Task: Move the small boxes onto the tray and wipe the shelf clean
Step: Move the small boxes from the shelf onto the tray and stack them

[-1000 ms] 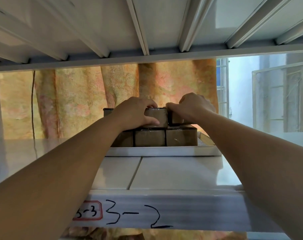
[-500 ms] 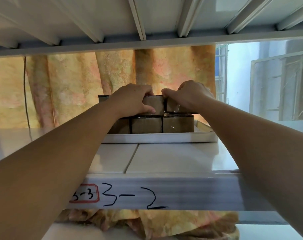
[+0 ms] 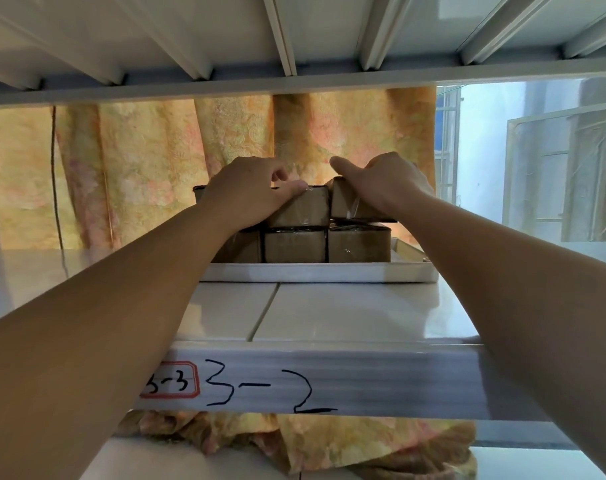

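Several small brown boxes wrapped in clear film are stacked in two layers on a white tray (image 3: pixel 315 273) at the back of the white shelf (image 3: pixel 346 313). My left hand (image 3: pixel 249 192) rests over the upper middle box (image 3: pixel 301 209), thumb on its top front edge. The upper right box (image 3: pixel 350 206) sits slightly tilted above the lower right box (image 3: pixel 358 244), and my right hand (image 3: pixel 384 183) grips it from above. A lower middle box (image 3: pixel 295 244) stands between the others. My forearms hide the lower left box and part of the tray.
The shelf's front rail (image 3: pixel 329 379) carries a handwritten "3-2" and a red-framed label (image 3: pixel 171 382). The upper shelf's ribbed underside (image 3: pixel 294 39) hangs close above. An orange patterned curtain (image 3: pixel 138 168) hangs behind; a window grille (image 3: pixel 568 174) is at the right.
The view has shifted a little. My right hand has tipped the upper right box up at its left end and its thumb now points left; my left hand stays on the upper middle box.
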